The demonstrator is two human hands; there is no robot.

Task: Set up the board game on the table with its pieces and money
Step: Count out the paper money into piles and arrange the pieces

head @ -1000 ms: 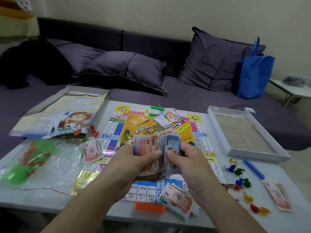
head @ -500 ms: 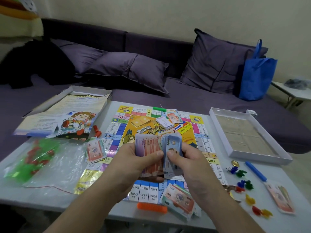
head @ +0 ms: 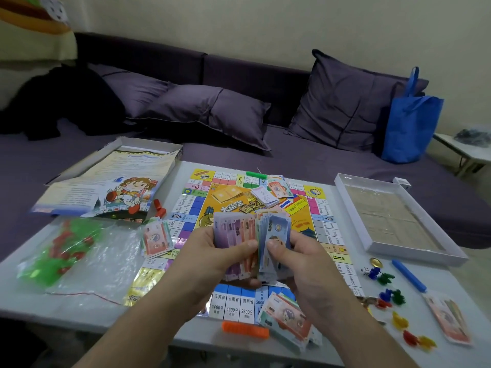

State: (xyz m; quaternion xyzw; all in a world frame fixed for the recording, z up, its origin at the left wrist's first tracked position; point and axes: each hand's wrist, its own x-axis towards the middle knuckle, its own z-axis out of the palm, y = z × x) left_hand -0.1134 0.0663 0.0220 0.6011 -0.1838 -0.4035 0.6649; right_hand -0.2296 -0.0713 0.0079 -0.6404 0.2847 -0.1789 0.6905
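play money [head: 239,243] sits fanned at the frame's center, above the game board [head: 265,208] on the bench [head: 159,328]; left hand [head: 212,258] and right hand [head: 300,258] both grip it.

I find the game board [head: 196,208] lying at centre of the table [head: 451,293]. Both hands, left hand [head: 212,258] and right hand [head: 300,258], hold a fan of paper money [head: 247,232] above the board's 6 o'clock half. At 9 o'clock lies a plastic bag [head: 87,264]; at 10 o'clock the box lid [head: 148,144]; at 3 o'clock the box tray [head: 356,213]; at 4 o'clock the player tokens [head: 390,296].
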